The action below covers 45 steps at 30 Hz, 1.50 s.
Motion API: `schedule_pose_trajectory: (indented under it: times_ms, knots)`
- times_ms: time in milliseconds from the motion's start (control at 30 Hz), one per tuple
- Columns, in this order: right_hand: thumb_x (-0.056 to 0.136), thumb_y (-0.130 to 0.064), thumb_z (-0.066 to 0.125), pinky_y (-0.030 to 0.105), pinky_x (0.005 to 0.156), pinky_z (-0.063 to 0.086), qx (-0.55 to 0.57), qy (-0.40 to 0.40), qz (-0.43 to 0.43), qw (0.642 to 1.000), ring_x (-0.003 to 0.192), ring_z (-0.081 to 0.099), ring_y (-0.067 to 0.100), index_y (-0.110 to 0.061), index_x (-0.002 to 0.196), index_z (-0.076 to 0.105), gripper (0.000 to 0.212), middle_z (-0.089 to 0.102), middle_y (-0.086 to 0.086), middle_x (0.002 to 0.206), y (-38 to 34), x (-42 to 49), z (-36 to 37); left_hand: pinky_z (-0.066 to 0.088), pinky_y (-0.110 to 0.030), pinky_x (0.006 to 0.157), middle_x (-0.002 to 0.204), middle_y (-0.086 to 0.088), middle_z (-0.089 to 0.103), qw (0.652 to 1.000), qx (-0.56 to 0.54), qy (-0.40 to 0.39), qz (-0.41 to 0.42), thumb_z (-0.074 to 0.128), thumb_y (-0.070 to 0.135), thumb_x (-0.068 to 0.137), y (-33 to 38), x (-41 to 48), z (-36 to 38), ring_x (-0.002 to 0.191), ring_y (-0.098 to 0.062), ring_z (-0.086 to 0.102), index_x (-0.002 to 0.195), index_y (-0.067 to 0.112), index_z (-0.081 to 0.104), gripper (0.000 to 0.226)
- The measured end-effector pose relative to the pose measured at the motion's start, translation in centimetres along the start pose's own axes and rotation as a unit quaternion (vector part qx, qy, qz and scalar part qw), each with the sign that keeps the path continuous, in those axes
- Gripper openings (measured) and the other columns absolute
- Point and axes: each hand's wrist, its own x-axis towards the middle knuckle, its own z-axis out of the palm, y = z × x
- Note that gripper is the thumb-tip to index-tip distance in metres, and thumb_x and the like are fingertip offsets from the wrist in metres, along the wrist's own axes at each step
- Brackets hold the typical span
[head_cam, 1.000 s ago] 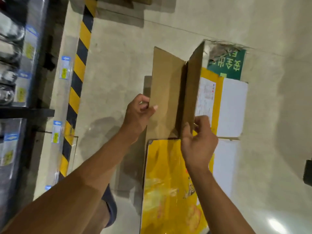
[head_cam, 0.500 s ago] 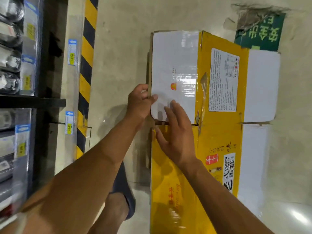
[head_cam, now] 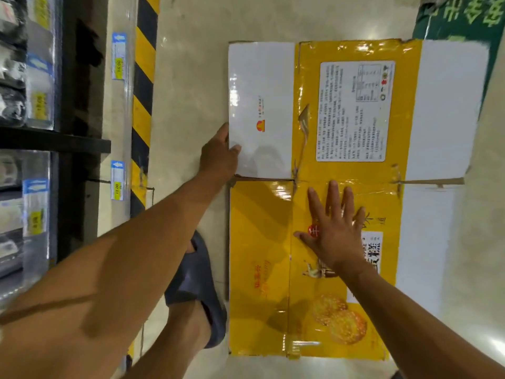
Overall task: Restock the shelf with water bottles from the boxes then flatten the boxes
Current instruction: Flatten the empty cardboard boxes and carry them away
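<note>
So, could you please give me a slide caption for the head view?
Flattened yellow-and-white box on the floor, right hand pressing it flat, left hand gripping its edge.

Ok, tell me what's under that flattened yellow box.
The flattened box lies on the pale floor, and its far right corner overlaps a green floor sign. How far the sign runs beneath, and anything else under there, is covered by the cardboard.
</note>
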Motion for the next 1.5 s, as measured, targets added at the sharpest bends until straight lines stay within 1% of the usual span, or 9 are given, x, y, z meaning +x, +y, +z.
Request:
schedule_pose_trajectory:
  times_ms: [133,233,333,467,567,667,1033,1200,1500]
  knots:
    - [0.088,-0.082,0.041,0.077,0.117,0.011,0.002,0.014,0.003,1.0,0.156,-0.02,0.042,-0.036,0.165,-0.004,0.101,-0.02,0.007,0.172,0.5,-0.3,0.6,0.043,-0.035,0.112,0.151,-0.009,0.05,0.996,0.02,0.087,0.027,0.064,0.008,0.1,0.2,-1.1,2.9,0.138,-0.025,0.05,0.155,0.017,0.039,0.061]
    - [0.088,-0.082,0.041,0.076,0.119,0.007,0.001,0.002,0.004,1.0,0.155,-0.023,0.042,-0.036,0.164,-0.008,0.101,-0.024,0.007,0.171,0.6,0.0,0.8,0.037,-0.042,0.12,0.163,-0.018,0.021,0.974,0.144,0.119,0.13,0.07,0.018,0.095,-1.8,-3.3,5.3,0.15,-0.032,0.03,0.161,0.016,0.024,0.08]
    - [0.091,-0.072,0.053,0.069,0.12,-0.001,0.018,-0.015,0.0,1.0,0.155,-0.023,0.042,-0.035,0.165,-0.008,0.103,-0.024,0.008,0.171,0.5,0.1,0.4,0.014,-0.052,0.126,0.17,-0.021,0.001,0.93,0.327,0.063,0.154,0.066,0.047,0.095,-3.9,-5.6,6.5,0.157,-0.042,0.004,0.163,0.021,0.023,0.084]
    - [0.101,-0.056,0.052,0.061,0.127,0.01,0.063,-0.037,0.012,0.997,0.159,-0.009,0.038,-0.025,0.167,0.01,0.084,-0.004,0.012,0.174,0.5,-2.7,-3.6,0.008,-0.055,0.126,0.172,-0.016,-0.002,0.885,0.444,-0.05,0.133,0.059,0.056,0.097,-3.6,-11.3,4.1,0.158,-0.042,-0.001,0.164,0.022,0.021,0.083]
    - [0.101,-0.058,0.035,0.057,0.127,0.014,0.075,-0.012,0.016,0.997,0.16,0.007,0.036,-0.023,0.165,0.021,0.074,0.016,0.01,0.173,-0.7,-8.0,-10.7,0.024,-0.055,0.123,0.165,-0.016,0.031,0.9,0.398,-0.034,0.174,0.06,0.052,0.096,0.6,-16.4,-1.2,0.152,-0.04,0.029,0.159,0.016,0.033,0.077]
    - [0.103,-0.054,0.039,0.057,0.126,0.021,0.094,0.015,0.027,0.995,0.156,0.023,0.035,-0.022,0.162,0.03,0.068,0.031,0.01,0.168,-2.3,-14.0,-20.5,0.033,-0.052,0.119,0.155,-0.016,0.048,0.916,0.353,-0.01,0.192,0.047,0.055,0.097,7.2,-21.9,-8.5,0.143,-0.037,0.044,0.155,0.014,0.043,0.071]
    - [0.1,-0.059,0.043,0.053,0.124,0.025,0.116,0.17,0.11,0.972,0.149,0.034,0.037,-0.012,0.157,0.039,0.074,0.04,0.013,0.161,-13.0,-31.5,-55.3,0.034,-0.056,0.118,0.157,-0.016,0.043,0.909,0.312,0.019,0.276,0.059,0.044,0.096,32.6,-38.1,-34.9,0.145,-0.041,0.037,0.155,0.017,0.043,0.067]
    - [0.101,-0.057,0.043,0.042,0.127,0.014,0.153,0.195,0.139,0.959,0.153,0.028,0.032,-0.016,0.159,0.036,0.071,0.034,0.009,0.165,-17.0,-36.0,-64.1,0.022,-0.049,0.124,0.165,-0.011,0.032,0.907,0.325,0.036,0.264,0.059,0.047,0.1,42.2,-41.4,-41.8,0.154,-0.034,0.025,0.16,0.022,0.033,0.07]
    - [0.099,-0.058,0.048,0.051,0.127,0.022,0.23,0.217,0.103,0.943,0.155,0.026,0.032,-0.017,0.16,0.034,0.075,0.031,0.009,0.167,-15.3,-29.8,-76.0,0.022,-0.048,0.126,0.166,-0.007,0.032,0.918,0.309,0.084,0.233,0.055,0.048,0.099,53.4,-43.5,-45.7,0.155,-0.03,0.023,0.161,0.023,0.03,0.071]
